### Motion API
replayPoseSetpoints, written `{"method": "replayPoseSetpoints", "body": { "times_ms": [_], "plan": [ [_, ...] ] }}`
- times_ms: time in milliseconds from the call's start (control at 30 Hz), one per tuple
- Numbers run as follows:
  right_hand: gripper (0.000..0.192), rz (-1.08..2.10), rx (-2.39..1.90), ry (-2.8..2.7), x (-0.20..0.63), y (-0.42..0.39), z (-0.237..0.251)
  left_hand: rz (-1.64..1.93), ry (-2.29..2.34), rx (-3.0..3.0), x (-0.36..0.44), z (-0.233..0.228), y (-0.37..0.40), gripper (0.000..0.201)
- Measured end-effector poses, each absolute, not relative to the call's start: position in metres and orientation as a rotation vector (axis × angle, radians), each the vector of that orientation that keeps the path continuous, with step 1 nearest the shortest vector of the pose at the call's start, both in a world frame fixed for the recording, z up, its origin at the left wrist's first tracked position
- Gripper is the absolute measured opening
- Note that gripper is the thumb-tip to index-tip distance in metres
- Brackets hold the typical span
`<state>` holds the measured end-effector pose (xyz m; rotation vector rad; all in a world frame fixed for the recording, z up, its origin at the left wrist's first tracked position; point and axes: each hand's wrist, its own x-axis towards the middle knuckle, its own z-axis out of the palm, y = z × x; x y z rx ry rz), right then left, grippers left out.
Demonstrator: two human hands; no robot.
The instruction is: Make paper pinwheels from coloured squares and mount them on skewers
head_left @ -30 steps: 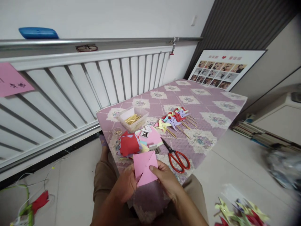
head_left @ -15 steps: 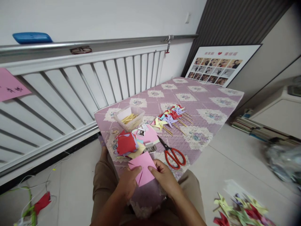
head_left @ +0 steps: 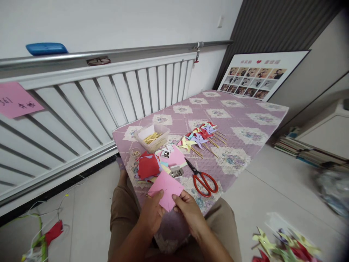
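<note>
A square sheet of pink paper (head_left: 166, 188) is held over the near edge of the surface covered in purple floral quilted cloth (head_left: 245, 120), just above the person's lap. It sits like a diamond: one corner points down toward the person between the two hands, the opposite corner points away toward the stack of red and coloured paper squares (head_left: 148, 166), so its long diagonal runs roughly near to far. The left hand (head_left: 153, 214) pinches its lower left edge, thumb on top; the right hand (head_left: 188, 211) pinches the lower right edge near the bottom corner, fingertips closed on the paper. Just right of the sheet lie red-handled scissors (head_left: 203, 179), blades pointing away and left. Beyond the stack stand a clear plastic box of wooden sticks (head_left: 152, 137) and a row of coloured paper pinwheels on sticks (head_left: 200, 137). The far half of the surface is bare cloth; the white slatted radiator rail (head_left: 109, 94) runs along its left side.
</note>
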<state>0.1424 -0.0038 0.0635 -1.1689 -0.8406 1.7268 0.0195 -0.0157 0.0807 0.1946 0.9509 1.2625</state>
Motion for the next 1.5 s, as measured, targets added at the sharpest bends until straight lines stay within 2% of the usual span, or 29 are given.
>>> {"method": "replayPoseSetpoints", "body": {
  "times_ms": [333,400,500,600,733,900,1000,1167,1267,1333,1400,1500],
  "plan": [
    [0.030,1.503,-1.223,-1.146,0.152,0.001,0.065,1.215,0.898,0.185,0.008,0.089,-0.018,0.025],
    [0.029,1.359,-1.260,-1.301,0.160,0.006,0.058,1.236,0.937,0.151,0.009,0.087,-0.018,0.023],
    [0.027,0.917,-1.429,-1.581,0.187,0.023,0.047,1.327,1.006,0.071,0.005,0.081,-0.016,0.019],
    [0.022,0.666,-1.547,-1.639,0.224,0.043,0.035,1.382,1.025,0.002,-0.004,0.079,-0.013,0.021],
    [0.019,0.498,-1.649,-1.691,0.259,0.062,0.019,1.438,1.045,-0.023,-0.011,0.080,-0.010,0.024],
    [0.022,0.438,-1.697,-1.733,0.267,0.071,0.003,1.488,1.020,-0.045,-0.009,0.082,-0.007,0.023],
    [0.021,0.469,-1.689,-1.727,0.267,0.069,0.004,1.525,0.977,-0.035,-0.008,0.087,-0.004,0.019],
    [0.032,0.631,-1.633,-1.641,0.263,0.040,0.028,1.548,0.961,-0.021,-0.009,0.092,0.003,0.017],
    [0.029,1.138,-1.422,-1.352,0.250,0.008,0.046,1.547,0.939,0.019,-0.009,0.092,0.006,0.016],
    [0.037,1.415,-1.278,-1.097,0.237,-0.015,0.054,1.540,0.918,0.069,-0.007,0.092,0.008,0.016],
    [0.052,1.624,-1.048,-0.985,0.223,-0.036,0.057,1.538,0.915,0.105,-0.006,0.095,0.008,0.016],
    [0.057,1.851,-0.916,-1.011,0.206,-0.058,0.056,1.533,0.944,0.121,-0.004,0.101,0.009,0.018]
  ]
}}
